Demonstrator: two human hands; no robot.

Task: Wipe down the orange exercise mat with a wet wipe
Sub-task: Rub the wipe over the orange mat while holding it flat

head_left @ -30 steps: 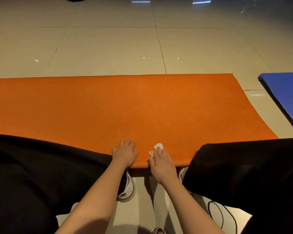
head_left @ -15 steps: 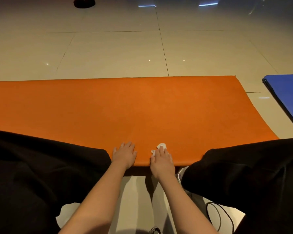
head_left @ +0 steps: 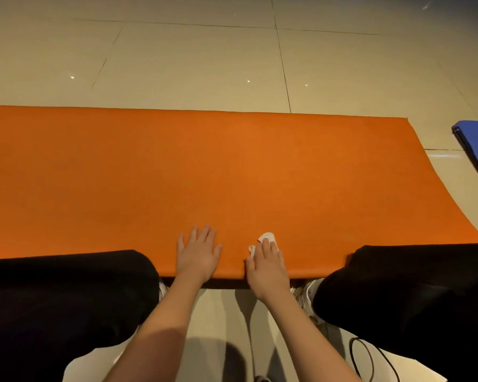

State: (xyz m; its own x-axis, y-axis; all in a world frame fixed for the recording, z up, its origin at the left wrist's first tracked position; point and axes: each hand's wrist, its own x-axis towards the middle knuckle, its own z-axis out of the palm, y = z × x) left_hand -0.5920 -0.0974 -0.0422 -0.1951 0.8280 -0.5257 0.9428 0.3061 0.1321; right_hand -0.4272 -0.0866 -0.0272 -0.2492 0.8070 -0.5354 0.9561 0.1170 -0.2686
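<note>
My left hand (head_left: 198, 255) lies flat, fingers spread, on the orange mat (head_left: 232, 175) spread over the floor (head_left: 177, 56); my right hand (head_left: 268, 267) presses the white wipe (head_left: 267, 239) flat at the mat's near edge.

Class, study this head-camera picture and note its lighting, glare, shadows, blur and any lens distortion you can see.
Head view: dim, warm light; pinpoint glints of glare on the glossy tiled floor; the wide lens bows the orange mat at its right end; soft shadows darken the floor near the bottom edge; the right hand and wet wipe look sharp, without motion blur.
</note>
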